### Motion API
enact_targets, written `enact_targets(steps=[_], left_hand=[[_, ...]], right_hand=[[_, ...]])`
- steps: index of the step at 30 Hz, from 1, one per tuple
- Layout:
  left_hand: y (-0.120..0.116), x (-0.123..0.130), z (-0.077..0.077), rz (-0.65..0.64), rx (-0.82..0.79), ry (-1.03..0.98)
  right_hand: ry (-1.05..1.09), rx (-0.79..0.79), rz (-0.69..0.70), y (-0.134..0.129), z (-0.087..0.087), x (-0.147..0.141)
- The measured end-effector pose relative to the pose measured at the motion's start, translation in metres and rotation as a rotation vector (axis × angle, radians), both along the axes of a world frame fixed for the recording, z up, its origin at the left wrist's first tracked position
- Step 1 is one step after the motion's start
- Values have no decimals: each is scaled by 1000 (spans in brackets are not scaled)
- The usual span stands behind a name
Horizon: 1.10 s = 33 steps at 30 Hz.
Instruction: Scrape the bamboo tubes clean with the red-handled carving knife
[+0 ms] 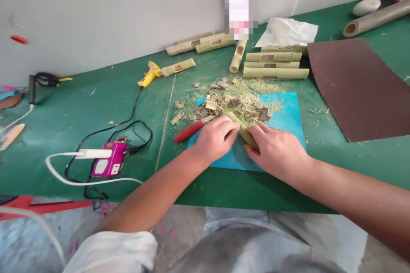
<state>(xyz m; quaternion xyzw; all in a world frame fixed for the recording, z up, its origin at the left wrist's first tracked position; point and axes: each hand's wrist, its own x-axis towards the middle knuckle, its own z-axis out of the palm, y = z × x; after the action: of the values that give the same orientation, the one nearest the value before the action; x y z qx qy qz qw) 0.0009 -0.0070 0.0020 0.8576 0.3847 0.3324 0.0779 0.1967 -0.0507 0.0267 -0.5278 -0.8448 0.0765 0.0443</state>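
A green bamboo piece (235,118) lies slanted over the blue sheet (290,115), between both hands. My right hand (272,147) is wrapped round its nearer end. My left hand (218,136) is closed at its left side, with fingers curled in; whatever it pinches is hidden. Just left of that hand lies a red-handled tool (188,132), its far end among the chips. Bamboo chips and shavings (237,104) are heaped beyond the hands, on the sheet and the green table (112,85).
Cut bamboo tubes (275,72) lie along the back, near white paper (288,32). A brown sheet (358,89) is at right. Left are a yellow glue gun (149,75), a magenta power block (110,160) and loose cables.
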Motion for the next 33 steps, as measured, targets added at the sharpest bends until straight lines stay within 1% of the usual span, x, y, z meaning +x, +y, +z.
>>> enact_targets(steps=[1, 4, 5, 9, 13, 17, 21, 22, 25, 29, 33], left_hand=[[0, 0, 0, -9, -8, 6], [1, -1, 2, 81, 21, 25], [1, 0, 3, 92, 28, 40], [0, 0, 4, -13, 11, 122], [1, 0, 5, 52, 42, 138], [-2, 0, 8, -17, -19, 148], [-2, -2, 9, 79, 28, 127], [-1, -2, 9, 80, 38, 141], [1, -2, 8, 21, 35, 178], [2, -3, 8, 89, 59, 168], [0, -2, 9, 16, 37, 162]], right_hand=[[1, 4, 5, 0, 0, 0], [4, 13, 2, 0, 0, -1], [2, 9, -1, 0, 1, -1], [-1, -3, 6, -1, 1, -1], [6, 10, 8, -1, 0, -1], [16, -33, 12, -1, -1, -1], [23, -29, 4, -1, -1, -1], [21, -30, 2, -2, -1, -1], [21, -15, 21, -2, -1, -2], [25, 39, 60, -2, -2, -3], [10, 14, 66, -2, -1, -3]])
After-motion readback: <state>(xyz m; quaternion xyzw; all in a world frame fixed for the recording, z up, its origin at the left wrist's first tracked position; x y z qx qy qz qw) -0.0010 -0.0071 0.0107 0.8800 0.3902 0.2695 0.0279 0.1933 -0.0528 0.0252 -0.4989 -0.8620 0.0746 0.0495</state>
